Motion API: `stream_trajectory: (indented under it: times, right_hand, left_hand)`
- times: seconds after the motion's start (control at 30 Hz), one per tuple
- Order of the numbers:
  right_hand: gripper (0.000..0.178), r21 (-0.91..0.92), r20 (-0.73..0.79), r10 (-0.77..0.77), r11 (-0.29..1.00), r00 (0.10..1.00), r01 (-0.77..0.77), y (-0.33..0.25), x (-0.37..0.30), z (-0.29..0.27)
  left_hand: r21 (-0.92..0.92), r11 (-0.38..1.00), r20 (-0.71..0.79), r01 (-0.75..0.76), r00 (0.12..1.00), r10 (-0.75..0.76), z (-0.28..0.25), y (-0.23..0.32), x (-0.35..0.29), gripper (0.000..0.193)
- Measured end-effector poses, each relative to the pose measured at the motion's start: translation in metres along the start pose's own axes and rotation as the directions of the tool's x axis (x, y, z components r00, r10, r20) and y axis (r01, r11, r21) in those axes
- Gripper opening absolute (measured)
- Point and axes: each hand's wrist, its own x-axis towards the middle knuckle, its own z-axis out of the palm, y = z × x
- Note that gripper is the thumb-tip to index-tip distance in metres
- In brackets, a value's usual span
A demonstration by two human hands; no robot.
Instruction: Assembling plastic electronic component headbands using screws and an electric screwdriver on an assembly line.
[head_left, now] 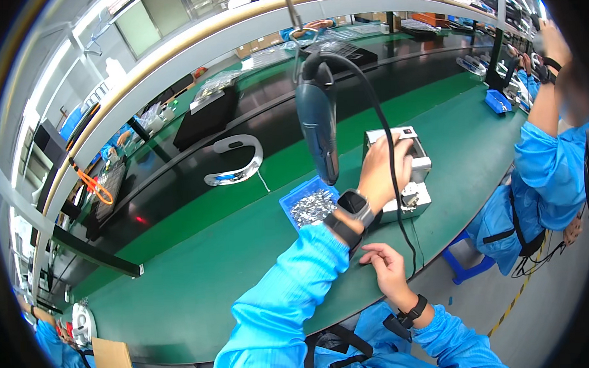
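My left hand (383, 168) reaches over a small light-grey box-shaped machine (422, 160), its fingers apart and resting on the machine's top. A lower front part of the machine (413, 198) shows below the wrist. Nearer the table edge, my right hand (388, 271) hovers with its fingers loosely bent and apart, nothing visible in it. A dark electric screwdriver (317, 125) hangs upright to the left of my left hand, its black cable (384, 122) looping down in front of that hand. Beneath it stands a blue bin (285, 204) full of small metal parts.
A white curved, open-ring-shaped device (251, 163) lies on the green table (195, 298) beside the dark conveyor (259, 101). Co-workers sit at right (553, 155) and far left. A cardboard piece (112, 361) stands at lower left; an orange strap (93, 184) hangs from the frame.
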Motion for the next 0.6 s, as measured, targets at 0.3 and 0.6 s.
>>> stream_trajectory:
  times: [0.3,0.6]
  right_hand:
    - [0.059,-0.606,-0.206,-0.386,0.772,0.899,0.192,-0.025,0.015,-0.012]
    - [0.09,-0.718,-0.459,-0.472,0.696,0.753,-0.002,-0.027,0.062,-0.016]
  left_hand:
    - [-0.028,0.999,0.148,0.04,0.988,-0.036,-0.158,0.006,-0.148,0.017]
    - [0.195,0.953,-0.063,0.234,0.972,-0.226,-0.155,-0.069,-0.129,0.012]
